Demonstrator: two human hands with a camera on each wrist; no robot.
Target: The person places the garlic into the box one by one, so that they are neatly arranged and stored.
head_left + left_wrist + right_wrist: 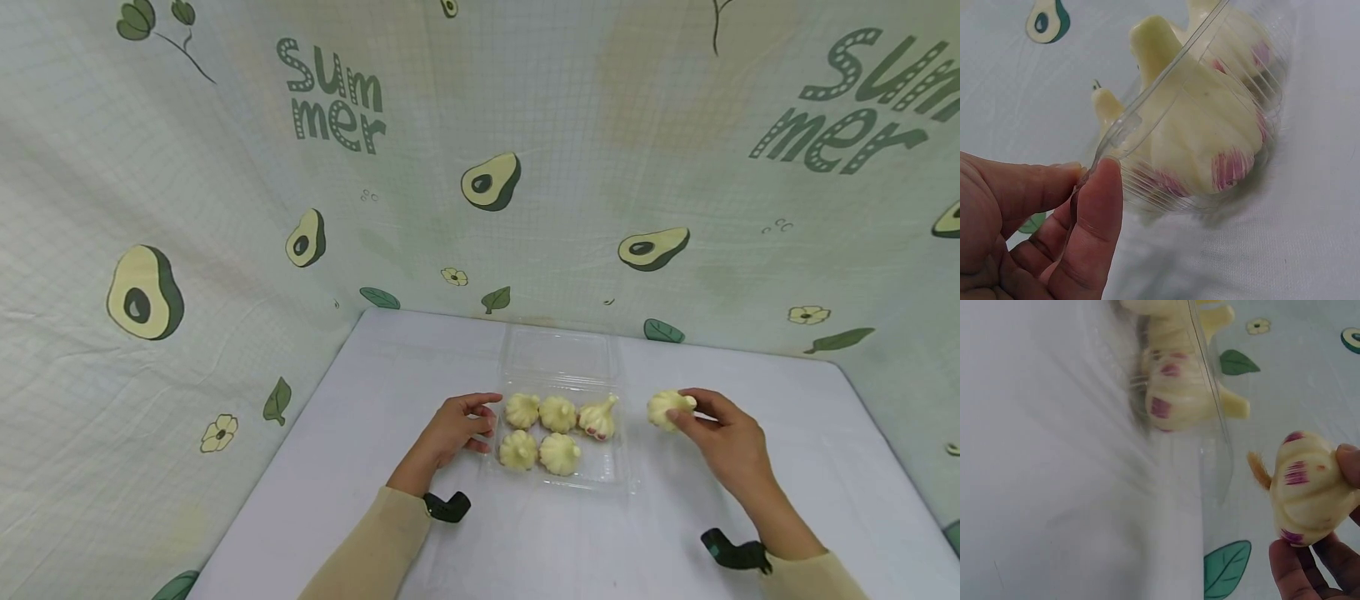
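Note:
A clear plastic clamshell box (600, 471) lies on the table with its lid (558, 354) folded back toward the wall. Several garlic bulbs (558, 414) sit in it in two rows; the front right spot holds none. My left hand (461, 429) pinches the box's left rim between thumb and finger, plainly so in the left wrist view, where a bulb (1204, 125) shows through the plastic. To the right of the box, my right hand (727, 437) holds another garlic bulb (663, 410) by thumb and fingers. Purple patches and a tuft of roots mark this bulb (1307, 487) in the right wrist view.
The table (360, 375) has a white cover. A printed cloth (420, 225) with avocados and leaves hangs behind it and along the left side. Dark wrist cameras (447, 507) sit at both cuffs.

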